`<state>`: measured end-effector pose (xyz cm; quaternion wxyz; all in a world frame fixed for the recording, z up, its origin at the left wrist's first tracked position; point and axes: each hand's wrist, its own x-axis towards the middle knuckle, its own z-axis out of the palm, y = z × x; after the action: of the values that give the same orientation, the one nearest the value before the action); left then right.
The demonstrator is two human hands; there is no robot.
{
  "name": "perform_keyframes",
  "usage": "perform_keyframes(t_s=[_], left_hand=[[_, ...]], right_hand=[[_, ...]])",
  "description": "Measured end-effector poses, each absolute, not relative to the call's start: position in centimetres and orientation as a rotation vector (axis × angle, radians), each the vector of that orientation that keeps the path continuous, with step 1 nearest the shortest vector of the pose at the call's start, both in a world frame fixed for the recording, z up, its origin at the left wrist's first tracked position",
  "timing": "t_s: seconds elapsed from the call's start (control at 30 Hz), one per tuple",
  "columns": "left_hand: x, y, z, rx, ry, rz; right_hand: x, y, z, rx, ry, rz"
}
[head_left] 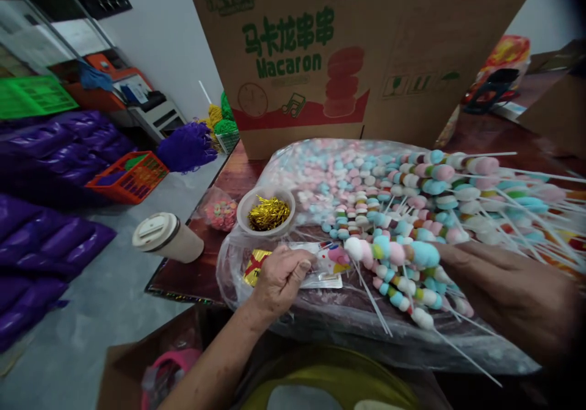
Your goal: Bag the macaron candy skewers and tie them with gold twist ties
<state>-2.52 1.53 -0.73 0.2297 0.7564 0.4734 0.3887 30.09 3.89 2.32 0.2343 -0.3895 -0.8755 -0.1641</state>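
Note:
My left hand (279, 279) pinches a small clear bag (332, 257) with a pink, blue and yellow print. Close to the bag's right end is the tip of a marshmallow skewer (387, 251), lying level, with white, pink, green, brown and blue pieces. My right hand (499, 288) grips this skewer at its blue end; the stick is hidden behind the hand. Several more marshmallow skewers (405, 285) lie just beneath it. Under my left hand are a yellow packet with a red cross (256, 266) and flat clear wrappers (327, 280).
Behind stands a large cardboard box (293, 105) marked Macaron. Many skewers and marshmallows spread over a plastic sheet (293, 172). A bowl (242, 212) of gold tinsel, a bag of small pink candies (220, 210) and a lidded cup (178, 239) are at the left.

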Motion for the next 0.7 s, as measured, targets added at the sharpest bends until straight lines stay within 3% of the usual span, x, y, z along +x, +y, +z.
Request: perform_keyframes(t_s=[0.33, 0.57, 0.7], left_hand=[[-2.1, 1.4, 0.9, 2.410, 1.237, 0.787], [-0.5, 1.5, 1.3, 2.535, 1.236, 0.507], [0.2, 1.9, 1.5, 2.291, 1.208, 0.206]], right_hand=[[28.9, 2.5, 3.2, -0.817, -2.598, -0.683], [26.0, 2.1, 5.4, -0.919, -2.748, -0.447], [25.7, 2.5, 5.2, -0.852, -2.855, -0.284]])
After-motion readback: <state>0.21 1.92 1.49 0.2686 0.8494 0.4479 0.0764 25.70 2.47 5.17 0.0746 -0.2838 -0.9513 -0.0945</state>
